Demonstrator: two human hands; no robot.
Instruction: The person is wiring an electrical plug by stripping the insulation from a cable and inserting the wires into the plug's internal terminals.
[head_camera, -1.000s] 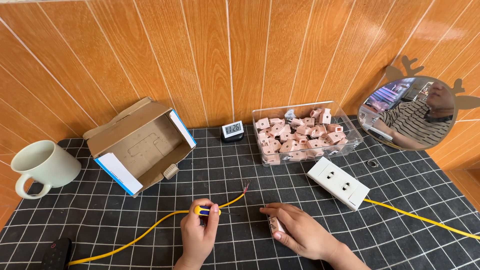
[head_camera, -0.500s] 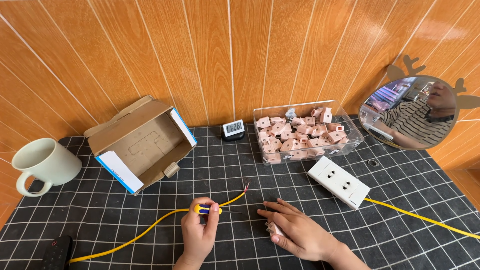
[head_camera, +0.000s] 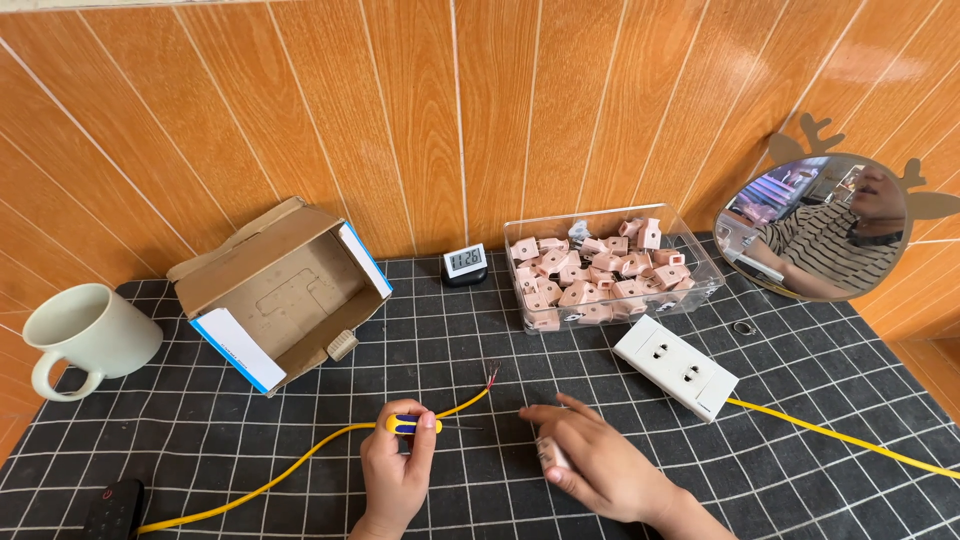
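Fingers of the left hand (head_camera: 396, 470) pinch a small yellow-and-blue screwdriver (head_camera: 413, 424) over the yellow cable (head_camera: 300, 462). Right hand (head_camera: 598, 465) lies curled on a pale plastic piece (head_camera: 553, 455), mostly hidden, on the gridded black mat (head_camera: 800, 470). Beyond: glossy white socket strip (head_camera: 675, 366), clear box of pink parts (head_camera: 600, 280).

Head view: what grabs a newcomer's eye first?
The hands at the bottom centre: the left hand pinches a small yellow-and-blue screwdriver over a yellow cable with a stripped end, while the right hand covers a small pale part on the black grid mat. Behind them, a clear box of pink parts stands against the orange panelled wall, with a white double socket just right of the hands.
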